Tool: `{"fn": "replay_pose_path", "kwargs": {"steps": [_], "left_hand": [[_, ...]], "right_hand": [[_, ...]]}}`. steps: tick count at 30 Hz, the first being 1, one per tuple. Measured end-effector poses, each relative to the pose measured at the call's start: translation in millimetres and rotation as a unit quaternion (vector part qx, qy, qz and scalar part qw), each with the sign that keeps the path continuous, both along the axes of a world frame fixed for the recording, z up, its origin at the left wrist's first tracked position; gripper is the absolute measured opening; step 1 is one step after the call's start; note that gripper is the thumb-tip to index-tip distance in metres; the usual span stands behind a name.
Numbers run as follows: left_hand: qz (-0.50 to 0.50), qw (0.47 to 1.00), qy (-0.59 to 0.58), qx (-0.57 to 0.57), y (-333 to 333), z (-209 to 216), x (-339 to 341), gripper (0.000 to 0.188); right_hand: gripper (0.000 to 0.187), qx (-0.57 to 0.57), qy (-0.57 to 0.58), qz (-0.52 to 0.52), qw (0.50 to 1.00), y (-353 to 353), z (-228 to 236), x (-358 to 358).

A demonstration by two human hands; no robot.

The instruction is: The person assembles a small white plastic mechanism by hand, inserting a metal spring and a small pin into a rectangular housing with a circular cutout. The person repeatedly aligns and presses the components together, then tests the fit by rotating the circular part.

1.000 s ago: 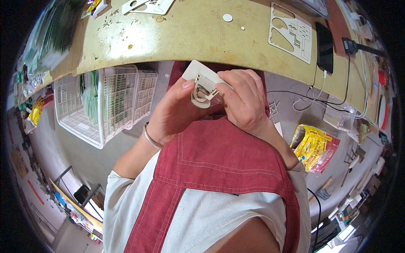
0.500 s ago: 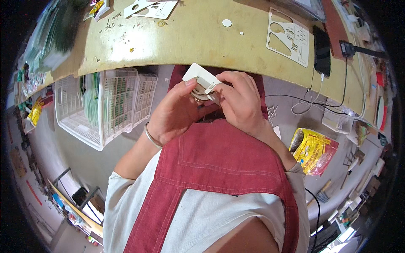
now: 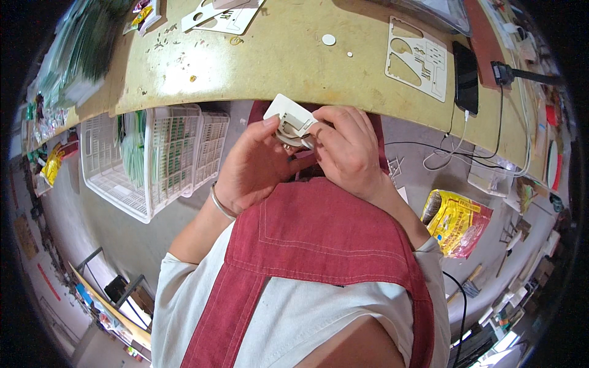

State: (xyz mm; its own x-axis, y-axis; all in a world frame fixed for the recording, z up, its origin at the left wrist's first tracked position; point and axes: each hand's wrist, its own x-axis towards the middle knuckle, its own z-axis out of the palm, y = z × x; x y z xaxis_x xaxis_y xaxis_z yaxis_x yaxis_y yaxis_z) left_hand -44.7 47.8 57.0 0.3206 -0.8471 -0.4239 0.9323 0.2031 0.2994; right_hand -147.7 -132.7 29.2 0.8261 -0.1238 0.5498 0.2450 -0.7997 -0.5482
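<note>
Both my hands hold a small white model made of flat cut-out pieces (image 3: 281,106), just off the table's near edge. A flat panel with cut slots stands at its upper left, and a curved part shows beneath. My left hand (image 3: 254,162) is closed round its left and lower side, thumb on the panel. At its right side, the fingers of my right hand (image 3: 348,144) pinch the model's edge; their tips are partly hidden.
On the yellowish table (image 3: 294,67) lie a cut-out sheet (image 3: 434,72), a black phone (image 3: 466,80) with a cable, a white disc (image 3: 329,40) and more sheets (image 3: 239,21). White plastic crates (image 3: 147,211) stand below left; a yellow bag (image 3: 457,221) lies right.
My right fingers have shifted slightly on the model, and its slotted panel shows a little more. Both hands keep their hold. The view has moved slightly.
</note>
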Motion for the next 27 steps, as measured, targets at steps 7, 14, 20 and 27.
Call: {"fn": "replay_pose_path", "kwargs": {"steps": [7, 14, 20, 27], "left_hand": [[-0.012, 0.999, 0.028, 0.034, 1.1, 2.9, 3.1, 0.04], [-0.01, 0.998, 0.024, 0.054, -2.4, 4.0, 4.1, 0.037], [-0.05, 0.998, 0.004, 0.045, -0.2, -15.5, 16.2, 0.041], [-0.043, 0.999, 0.024, 0.012, -4.6, -10.2, 20.9, 0.044]], "right_hand": [[0.033, 0.007, -0.005, 0.01, 1.0, 1.1, 0.7, -0.9], [0.031, 0.029, 0.005, 0.009, 1.0, 3.3, -4.5, 0.5], [0.03, 0.033, 0.011, 0.012, 0.999, 0.8, -4.6, 4.4], [0.025, 0.007, 0.033, 0.001, 0.999, -2.4, -1.1, 5.6]]}}
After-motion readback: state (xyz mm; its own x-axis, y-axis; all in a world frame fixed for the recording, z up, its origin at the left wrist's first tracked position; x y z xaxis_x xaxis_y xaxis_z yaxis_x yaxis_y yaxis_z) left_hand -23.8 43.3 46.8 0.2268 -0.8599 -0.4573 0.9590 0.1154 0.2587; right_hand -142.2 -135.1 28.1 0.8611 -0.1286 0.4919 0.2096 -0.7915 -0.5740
